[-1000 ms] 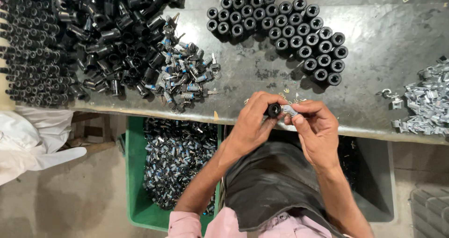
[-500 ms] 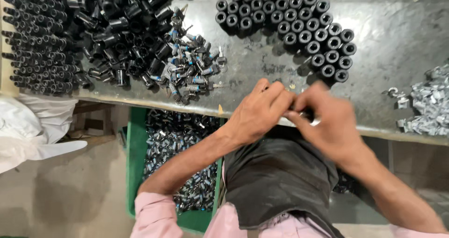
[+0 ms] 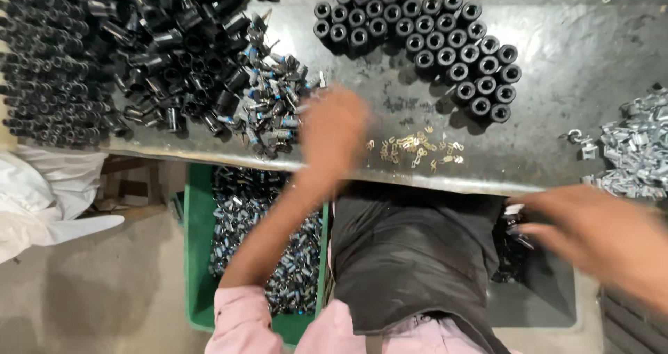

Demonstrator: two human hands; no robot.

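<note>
The person's left hand (image 3: 332, 133), blurred by motion, hovers over the front edge of the grey metal worktable (image 3: 577, 41), just beside the loose heap of small silver-and-blue metal inserts (image 3: 273, 110), and whether its fingers are closed on one or loose cannot be told through the blur; the right hand (image 3: 591, 232) sweeps low at the right, below the table edge and above the dark grey plastic bin (image 3: 536, 298), equally smeared, so its grasp cannot be told either; the inserts nearest the left hand look like short, narrow metal pieces with a blue band, lying tangled at all angles against the pile of black plastic cylindrical sleeves (image 3: 174, 41); they are judged light, stiff and somewhat slippery, small enough to call for a fingertip pinch across the body rather than a whole-hand grab, and likely to snag on their neighbours when one is lifted from the heap; the sleeves appear rigid, hollow and light, best taken round the outer wall; a neat cluster of upright black round caps (image 3: 424, 37) stands further back on the table, well apart from both hands; tiny brass-coloured terminals (image 3: 416, 150) lie scattered near the front edge, between the hands; more inserts fill the green plastic crate (image 3: 198, 256) under the table, and a pile of bright silver metal clips (image 3: 637, 152) sits at the right edge.
</note>
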